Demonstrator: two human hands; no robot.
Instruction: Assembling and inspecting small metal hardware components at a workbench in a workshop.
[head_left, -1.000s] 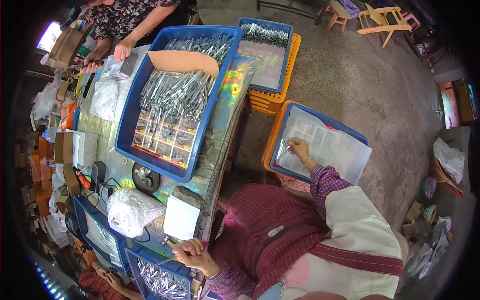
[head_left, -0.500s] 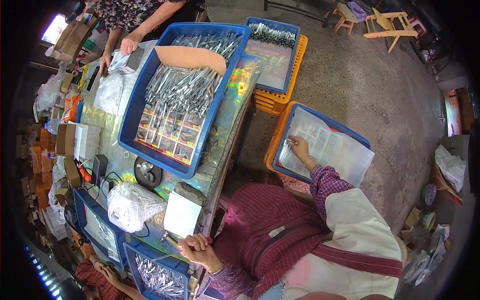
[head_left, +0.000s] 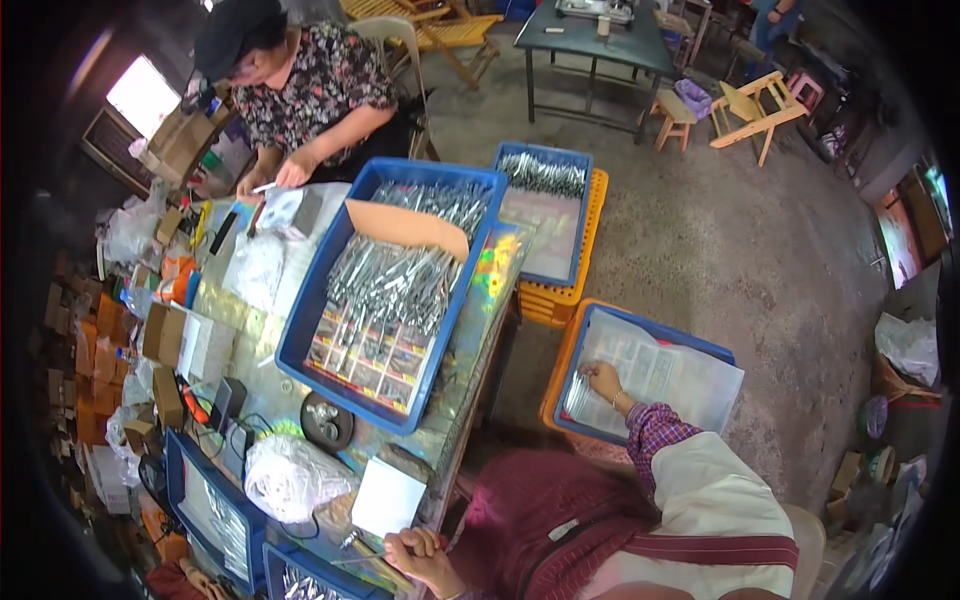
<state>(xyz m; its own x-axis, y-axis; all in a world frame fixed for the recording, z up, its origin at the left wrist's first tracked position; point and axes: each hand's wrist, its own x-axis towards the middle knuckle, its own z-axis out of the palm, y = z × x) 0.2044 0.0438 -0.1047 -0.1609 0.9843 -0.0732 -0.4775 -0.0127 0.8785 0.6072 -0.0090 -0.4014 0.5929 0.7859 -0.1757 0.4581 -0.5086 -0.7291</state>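
Observation:
My left hand [head_left: 424, 561], low in the view at the table's near edge, is closed round a thin metal rod [head_left: 362, 560] that points left. A hammer-like tool with a wooden handle [head_left: 386, 570] lies beside it. My right hand [head_left: 606, 382] reaches into a blue tray [head_left: 715, 350] on the right, its fingers bent together over a row of thin silver pieces [head_left: 577, 394]. What the fingertips hold is hidden. A translucent plastic sheet [head_left: 700, 385] covers much of that tray. Near my left hand, a white card [head_left: 388, 497] leans on a dark block [head_left: 406, 463].
A large blue bin [head_left: 405, 415] of silver metal pieces, with a cardboard divider [head_left: 408, 229], fills the table's middle. Beyond stands another blue tray [head_left: 545, 275] on yellow crates [head_left: 590, 230]. A plastic-wrapped roll [head_left: 292, 478] lies left. Across the table a co-worker [head_left: 320, 95] handles a thin white item.
The view has tilted up, bringing the co-worker and a far dark table into sight. Everything sits lower in the picture. My right hand stays at the tray's left end, my left at the table edge.

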